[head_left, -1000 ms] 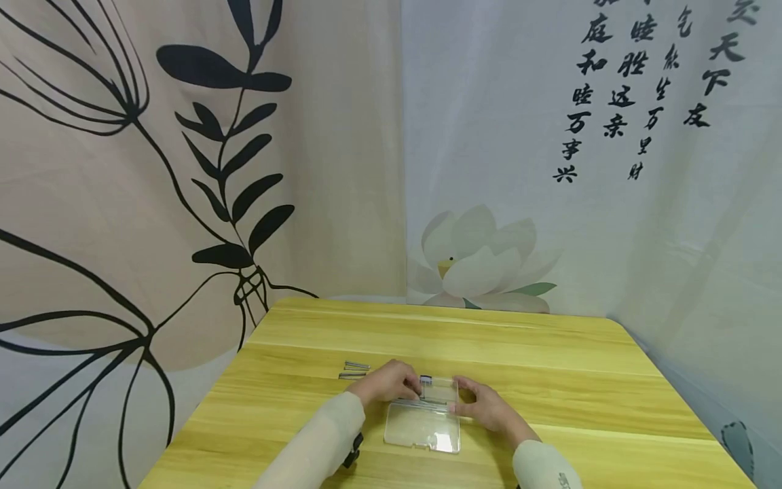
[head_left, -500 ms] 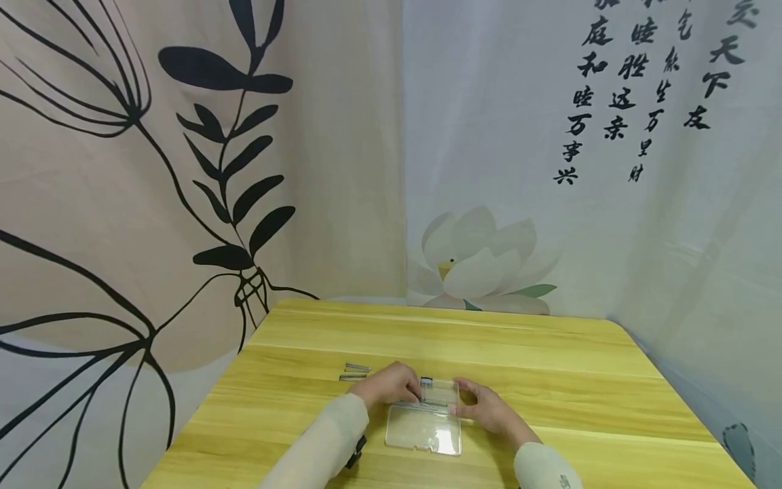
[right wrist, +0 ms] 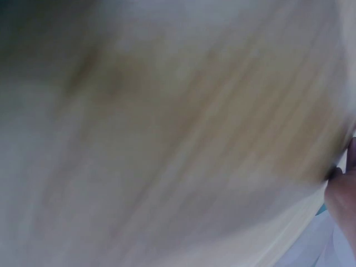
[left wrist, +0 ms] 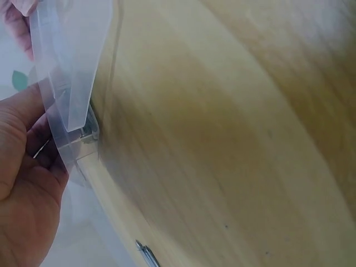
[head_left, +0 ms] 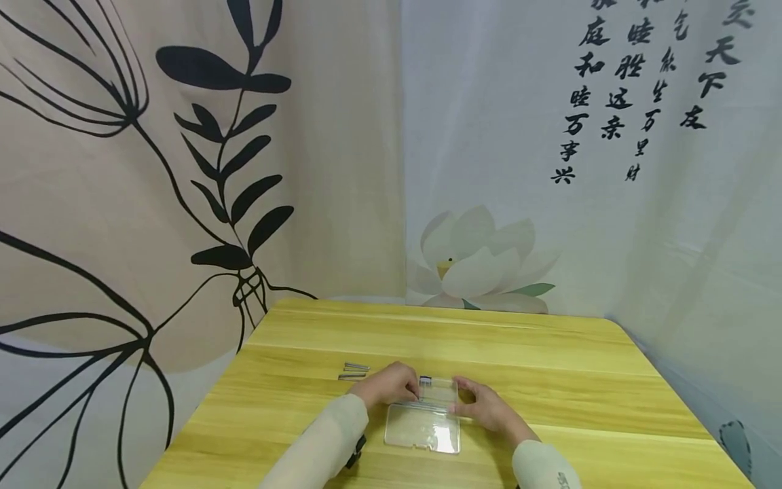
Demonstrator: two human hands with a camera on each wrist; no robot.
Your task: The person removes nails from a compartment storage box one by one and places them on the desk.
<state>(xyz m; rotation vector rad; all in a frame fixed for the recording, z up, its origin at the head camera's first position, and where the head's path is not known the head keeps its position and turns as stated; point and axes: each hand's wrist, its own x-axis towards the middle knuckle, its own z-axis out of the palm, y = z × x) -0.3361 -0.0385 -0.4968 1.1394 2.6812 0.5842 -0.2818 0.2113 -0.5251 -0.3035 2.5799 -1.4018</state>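
A clear plastic box [head_left: 438, 392] lies with its hinged lid [head_left: 421, 429] folded toward me on the table. My right hand [head_left: 489, 407] holds its right side, thumb at the near corner and fingers at the far corner. The left hand [head_left: 391, 384] is at the box's left end, fingertips bent down at the box. In the left wrist view a thin shiny nail-like piece [left wrist: 41, 149] shows between the fingers of that hand; most of it is hidden. Several metal nails [head_left: 354, 370] lie left of the left hand. The right wrist view is blurred, with the hand at its edge.
The wooden table [head_left: 550, 353] extends around the box on all sides. A small dark-and-white patch [head_left: 425, 380] shows at the box's far left corner. A printed curtain [head_left: 342, 170] hangs behind the table. A black strap [head_left: 356, 451] shows under the left sleeve.
The left fingers have shifted very slightly at the box. A thin nail seen along the box's near edge earlier is harder to make out now. The right hand keeps its hold.
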